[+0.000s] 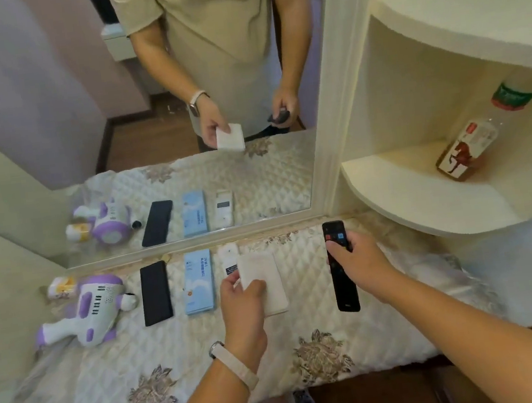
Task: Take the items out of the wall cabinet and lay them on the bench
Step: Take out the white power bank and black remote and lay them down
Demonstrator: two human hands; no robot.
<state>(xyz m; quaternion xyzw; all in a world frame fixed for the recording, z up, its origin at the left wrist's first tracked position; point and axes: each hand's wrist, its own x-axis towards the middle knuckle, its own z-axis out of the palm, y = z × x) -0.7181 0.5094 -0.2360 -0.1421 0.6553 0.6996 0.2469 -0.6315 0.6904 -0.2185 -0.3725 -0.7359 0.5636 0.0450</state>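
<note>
My left hand (242,308) holds a flat white pack (262,280) just above the quilted bench (209,352), partly covering a small white remote (228,256). My right hand (359,262) grips a long black remote (339,266) with red and blue buttons, to the right of the pack. Laid out on the bench from the left are a purple-and-white toy gun (85,310), a black flat case (156,292) and a light blue box (198,281). A bottle of brown drink (476,138) stands tilted on the cabinet's lower shelf (407,194).
A large mirror (147,115) stands behind the bench and reflects me and the laid-out items. The cream corner cabinet has a second curved shelf (457,20) above. A small yellow-and-white container (60,286) lies beside the toy. Dark wooden floor shows at the lower right.
</note>
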